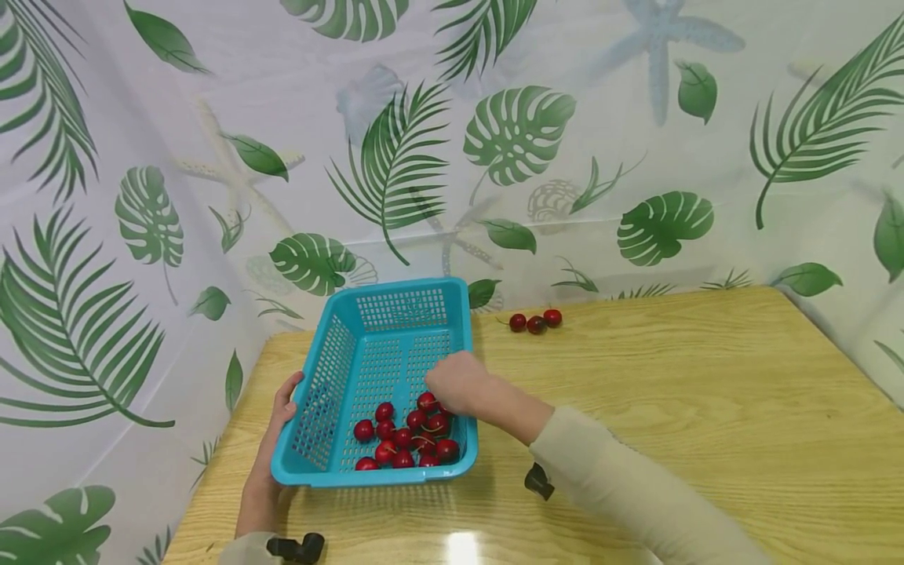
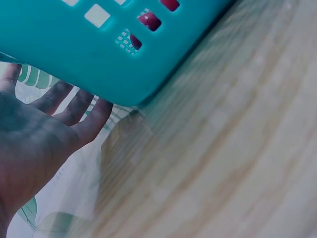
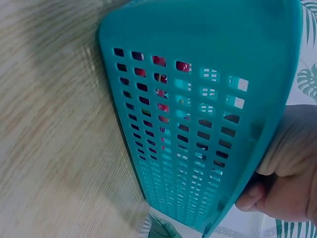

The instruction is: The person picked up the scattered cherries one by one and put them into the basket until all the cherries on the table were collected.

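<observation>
A blue perforated plastic basket (image 1: 381,342) sits at the left of the table, with several red cherries (image 1: 402,437) gathered at its near right end. My left hand (image 1: 271,439) is at the basket's left side. In the left wrist view the left hand's fingers (image 2: 91,124) look extended and spread, their tips passing behind the basket. My right hand (image 1: 459,384) reaches over the right rim, just above the cherries. The right wrist view shows the bent thumb (image 3: 252,196) beside the rim; the basket wall hides the other fingers and anything they hold.
A few loose cherries (image 1: 535,322) lie together near the table's back edge, right of the basket. The wood-grain table (image 1: 678,392) extends to the right. A leaf-printed cloth (image 1: 600,141) hangs behind and along the left side.
</observation>
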The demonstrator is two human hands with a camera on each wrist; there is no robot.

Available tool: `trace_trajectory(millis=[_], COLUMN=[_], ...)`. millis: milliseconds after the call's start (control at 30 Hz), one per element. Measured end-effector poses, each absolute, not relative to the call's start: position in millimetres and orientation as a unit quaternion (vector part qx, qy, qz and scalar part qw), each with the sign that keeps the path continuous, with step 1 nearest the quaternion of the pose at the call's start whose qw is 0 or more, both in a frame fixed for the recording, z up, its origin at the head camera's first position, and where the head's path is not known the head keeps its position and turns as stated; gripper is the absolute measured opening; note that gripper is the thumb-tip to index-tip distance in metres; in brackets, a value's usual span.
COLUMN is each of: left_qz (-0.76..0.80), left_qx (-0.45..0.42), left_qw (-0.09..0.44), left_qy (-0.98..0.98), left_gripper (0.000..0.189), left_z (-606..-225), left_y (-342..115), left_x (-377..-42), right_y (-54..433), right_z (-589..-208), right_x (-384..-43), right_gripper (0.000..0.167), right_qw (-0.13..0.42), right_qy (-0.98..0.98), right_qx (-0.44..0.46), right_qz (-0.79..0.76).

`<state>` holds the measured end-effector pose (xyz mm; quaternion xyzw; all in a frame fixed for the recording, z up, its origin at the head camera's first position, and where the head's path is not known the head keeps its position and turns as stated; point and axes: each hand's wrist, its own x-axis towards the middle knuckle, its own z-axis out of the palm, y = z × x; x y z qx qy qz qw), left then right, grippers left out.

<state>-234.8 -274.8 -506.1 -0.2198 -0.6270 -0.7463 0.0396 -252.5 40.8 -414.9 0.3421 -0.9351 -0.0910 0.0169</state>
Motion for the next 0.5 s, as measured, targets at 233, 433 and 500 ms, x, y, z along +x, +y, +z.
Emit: trace_trajectory(millis=[233,433,500], left_qz=[-0.757,-0.773,-0.767], left_qx=[-0.285,-0.348,-0.326], left_qw=[0.037,0.029,0.032], left_qy=[-0.587,-0.53,-0.551], left_gripper=[0.051,0.056,0.059], left_z=[-545,-633,-639], left_y=[-300,-355,-360], left_x=[-265,-333,-336], right_y=[37,36,36], right_z=[-413,-409,-408], right_x=[-253,-250,-249], right_gripper=[0.025,0.039,0.04], right_qw=[-0.014,-0.048,-0.057], right_qy=[-0.933,-0.926,-0.923], right_qx=[0.339,0.34,0.343], right_qz=[-0.121,-0.156,-0.163])
